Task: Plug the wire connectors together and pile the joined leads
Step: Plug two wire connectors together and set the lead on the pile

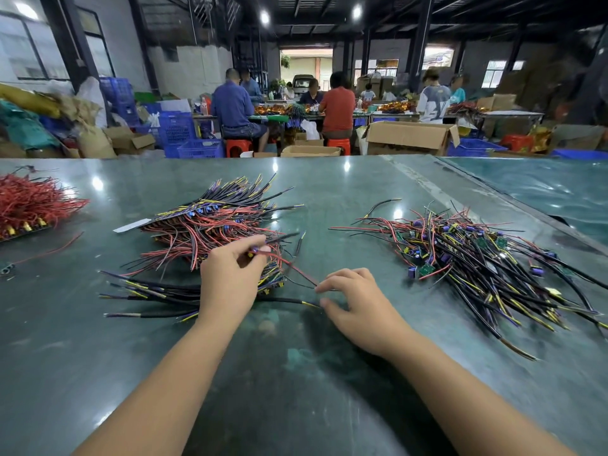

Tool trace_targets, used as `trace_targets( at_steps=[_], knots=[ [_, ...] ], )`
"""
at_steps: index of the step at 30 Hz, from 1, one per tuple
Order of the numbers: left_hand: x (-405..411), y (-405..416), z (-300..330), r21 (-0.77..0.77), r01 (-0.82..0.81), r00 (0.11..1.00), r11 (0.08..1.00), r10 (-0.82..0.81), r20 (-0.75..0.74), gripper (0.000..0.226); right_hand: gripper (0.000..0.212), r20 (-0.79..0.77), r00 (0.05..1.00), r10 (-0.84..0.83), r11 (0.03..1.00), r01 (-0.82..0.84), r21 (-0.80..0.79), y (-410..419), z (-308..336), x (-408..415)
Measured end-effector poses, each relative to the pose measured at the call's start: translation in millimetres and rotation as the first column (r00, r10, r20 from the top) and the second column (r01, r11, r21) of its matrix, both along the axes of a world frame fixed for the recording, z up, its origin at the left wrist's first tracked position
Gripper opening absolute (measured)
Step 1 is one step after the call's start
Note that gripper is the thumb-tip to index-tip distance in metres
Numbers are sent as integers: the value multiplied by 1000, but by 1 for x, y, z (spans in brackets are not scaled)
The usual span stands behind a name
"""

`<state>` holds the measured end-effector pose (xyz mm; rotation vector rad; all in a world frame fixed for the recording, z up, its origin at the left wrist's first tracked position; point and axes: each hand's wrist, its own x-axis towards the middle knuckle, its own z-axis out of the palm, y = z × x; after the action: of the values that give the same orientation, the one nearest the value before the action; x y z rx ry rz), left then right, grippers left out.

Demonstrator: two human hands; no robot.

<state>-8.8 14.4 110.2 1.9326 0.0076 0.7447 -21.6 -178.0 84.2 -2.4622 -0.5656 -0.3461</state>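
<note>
On table [296, 373], unlabelled wire piles [210, 225]

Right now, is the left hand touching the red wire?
Touching. The head view shows the left hand pinching the red wire at its connector end, fingertips closed on it above the stacked pile of leads.

On the bench [296, 373] in front of you, one heap of leads [210, 225] lies left of centre and a looser heap [477, 258] lies to the right, well apart. A third bundle [29, 202] sits at the far left edge. Your left hand [227, 278] is at the near edge of the central heap, your right hand [358, 304] just beside it, between the two heaps.
</note>
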Motion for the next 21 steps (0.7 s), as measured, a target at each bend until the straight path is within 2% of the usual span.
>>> trace_targets(
  at_steps=[1, 3, 5, 6, 9, 13, 17, 21],
  knots=[
    [0, -3, 3, -181, 74, 997, 981, -70, 26, 22, 20, -7, 1000, 4, 1000, -4, 30, 0, 1, 0],
    [-2, -9, 7, -514, 210, 976, 832, -204, 69, 22, 18, -21, 1000, -7, 993, 10, 114, 2, 4, -1],
    [-5, -14, 10, -696, 285, 938, 659, -340, 62, 15, 14, -67, 997, -32, 968, 48, 246, 3, 7, -1],
    [-7, -17, 10, -737, 295, 916, 608, -401, 36, 17, 14, -103, 994, -34, 947, 65, 316, 4, 9, -1],
    [-12, -28, 5, -765, 301, 835, 569, -545, -77, 32, 17, -204, 979, 23, 872, 80, 483, 6, 16, -3],
    [-17, -41, -4, -745, 343, 737, 572, -656, -164, 33, 18, -255, 963, 89, 765, 98, 636, 9, 19, -6],
    [-17, -46, -9, -676, 448, 730, 585, -676, -100, 22, 10, -352, 929, 115, 574, 227, 787, 7, 20, -4],
    [-18, -45, -10, -570, 501, 753, 651, -652, -82, 19, 6, -378, 897, 229, 501, 224, 836, 5, 21, -5]
  ],
)
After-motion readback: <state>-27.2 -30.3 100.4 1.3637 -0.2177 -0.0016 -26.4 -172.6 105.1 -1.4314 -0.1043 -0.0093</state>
